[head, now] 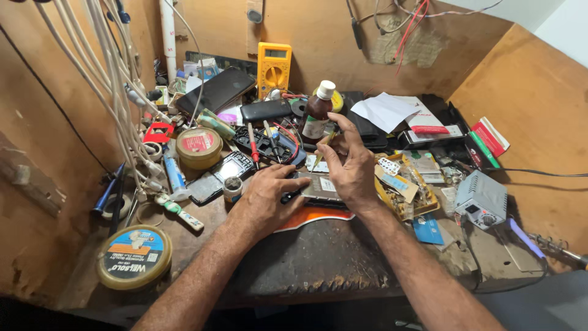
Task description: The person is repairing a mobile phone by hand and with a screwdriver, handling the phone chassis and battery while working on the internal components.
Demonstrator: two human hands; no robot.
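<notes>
Hands met at bench centre over one opened phone (318, 187), a flat grey slab lying on an orange card (312, 216), apparently so the work sat on a clean patch amid clutter. Left hand (269, 199) pinned its near-left edge, fingers curled onto it, steadying. Right hand (350, 165) arched over the far-right side, fingertips bearing down on the slab, thumb lifted; whether it pinched a tool, I could not tell.

Counts, clockwise from the phone:
- 12 o'clock: one brown bottle (317, 113) with white cap, upright; one yellow multimeter (274, 67) propped against the back wall, dial facing out.
- 3 o'clock: one yellow parts tray (409, 190), heaped; one grey power unit (481, 199) beyond.
- 8 o'clock: one large round tin (134, 257), lid on.
- 10 o'clock: one smaller round tin (199, 147); two other handsets (222, 171) lay alongside.
</notes>
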